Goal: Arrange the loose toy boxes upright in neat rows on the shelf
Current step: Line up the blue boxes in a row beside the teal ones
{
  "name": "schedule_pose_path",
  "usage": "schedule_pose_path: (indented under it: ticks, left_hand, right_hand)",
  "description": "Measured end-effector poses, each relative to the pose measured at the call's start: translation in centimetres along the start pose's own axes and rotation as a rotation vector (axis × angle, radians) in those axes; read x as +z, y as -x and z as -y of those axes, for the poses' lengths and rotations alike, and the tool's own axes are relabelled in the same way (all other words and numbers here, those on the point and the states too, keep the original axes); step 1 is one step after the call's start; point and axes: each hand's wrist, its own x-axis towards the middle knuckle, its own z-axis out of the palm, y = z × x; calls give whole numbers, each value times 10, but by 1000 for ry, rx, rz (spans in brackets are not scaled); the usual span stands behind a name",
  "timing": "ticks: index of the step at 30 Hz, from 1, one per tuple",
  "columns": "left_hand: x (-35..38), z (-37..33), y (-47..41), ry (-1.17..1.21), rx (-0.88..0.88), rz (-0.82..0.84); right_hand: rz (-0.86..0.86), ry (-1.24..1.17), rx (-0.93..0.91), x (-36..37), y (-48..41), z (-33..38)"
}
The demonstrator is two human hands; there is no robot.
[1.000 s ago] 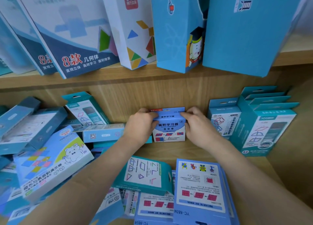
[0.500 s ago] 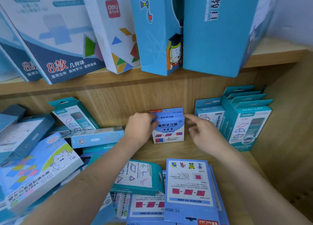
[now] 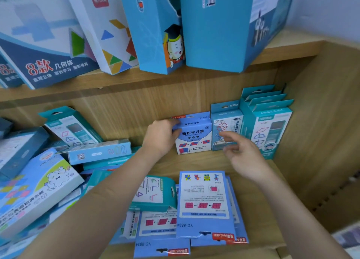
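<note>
A small blue toy box stands upright against the back panel of the wooden shelf, pressed next to a row of upright teal boxes on its right. My left hand grips the box's upper left corner. My right hand hovers in front of the teal boxes, fingers loosely spread, holding nothing. Flat blue boxes lie on the shelf in front of my arms. A jumbled pile of loose boxes fills the left side.
Tall blue and white boxes stand on the upper shelf. A teal box lies flat under my left forearm. The shelf's right side wall closes off the row of upright boxes.
My right hand let go of the small blue box and drew back to the right. The box has slid right, against the teal boxes, with my left hand still on it.
</note>
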Motion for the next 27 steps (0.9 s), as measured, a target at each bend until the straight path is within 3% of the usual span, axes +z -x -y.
schedule_pose_path:
  ticks: [5, 9, 15, 20, 24, 27]
  left_hand:
    - [-26, -5, 45, 50, 30, 13]
    - [-28, -13, 116, 230, 211, 289]
    - [-2, -19, 165, 22, 305, 471]
    - [13, -17, 175, 5, 354, 319]
    - [18, -15, 181, 93, 348, 349]
    - [10, -23, 177, 360, 242, 117]
  right_hand:
    - [152, -27, -29, -18, 23, -7]
    - [201, -40, -71, -19, 47, -10]
    - [255, -72, -11, -4, 68, -30]
    - [315, -122, 40, 5, 84, -41]
    - [261, -221, 49, 6, 95, -32]
    - [188, -478, 109, 0, 104, -25]
